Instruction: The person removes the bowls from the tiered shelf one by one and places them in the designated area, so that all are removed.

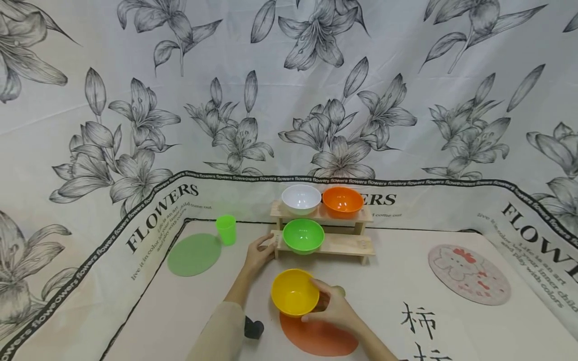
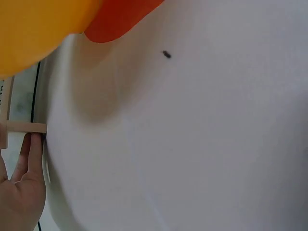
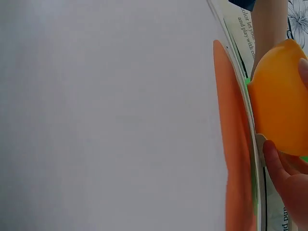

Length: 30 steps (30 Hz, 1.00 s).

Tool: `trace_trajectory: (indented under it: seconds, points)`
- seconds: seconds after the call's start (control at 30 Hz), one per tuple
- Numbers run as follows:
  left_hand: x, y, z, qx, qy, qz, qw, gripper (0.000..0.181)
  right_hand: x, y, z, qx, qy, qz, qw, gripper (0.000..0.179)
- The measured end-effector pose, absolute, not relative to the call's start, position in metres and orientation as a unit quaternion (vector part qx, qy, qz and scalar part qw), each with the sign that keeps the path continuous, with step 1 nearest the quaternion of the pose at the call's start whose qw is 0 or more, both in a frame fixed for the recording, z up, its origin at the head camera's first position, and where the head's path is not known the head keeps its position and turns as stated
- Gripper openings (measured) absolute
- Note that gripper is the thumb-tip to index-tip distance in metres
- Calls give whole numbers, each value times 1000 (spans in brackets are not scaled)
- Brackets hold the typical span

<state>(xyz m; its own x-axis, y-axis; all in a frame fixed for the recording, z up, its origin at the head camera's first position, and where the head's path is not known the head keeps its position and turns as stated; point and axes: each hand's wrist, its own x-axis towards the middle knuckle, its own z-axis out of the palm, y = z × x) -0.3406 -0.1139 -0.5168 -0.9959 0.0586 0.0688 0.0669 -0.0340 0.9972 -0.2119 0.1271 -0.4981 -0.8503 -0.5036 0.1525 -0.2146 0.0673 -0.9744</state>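
Observation:
A yellow bowl (image 1: 295, 293) is gripped at its right side by my right hand (image 1: 331, 308), thumb at the near side and fingers at the far side of the wall. The bowl is over the far part of a round orange mat (image 1: 318, 336). In the right wrist view the yellow bowl (image 3: 279, 101) shows its outer wall, with fingertips against it. My left hand (image 1: 259, 253) holds the left end of a two-step wooden rack (image 1: 345, 244). A green bowl (image 1: 303, 235) sits on its lower step; a white bowl (image 1: 301, 199) and an orange bowl (image 1: 343, 201) sit on the upper one.
A green cup (image 1: 227, 230) stands beside a round green mat (image 1: 194, 254) at the left. To the right lies a round pink patterned mat (image 1: 469, 275). A small black object (image 1: 254, 328) is by the left forearm. Flower-printed cloth (image 1: 235, 45) hangs behind.

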Motion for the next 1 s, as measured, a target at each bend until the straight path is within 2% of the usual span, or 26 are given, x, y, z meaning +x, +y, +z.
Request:
trace_trajectory:
  seconds: [0.77,0.9,1.0]
  points:
    - [-337,-111,-512,-35,-694,-719,1,44,-217,119,-504,-250,710,-635,174,88]
    - [-337,-111,-512,-35,-694,-719,1,44,-221,122,-500,-261,714,-634,139,82]
    - [-337,-112,-511,-34,-692,-721,-1,44,-227,126,-490,-232,738,-632,58,67]
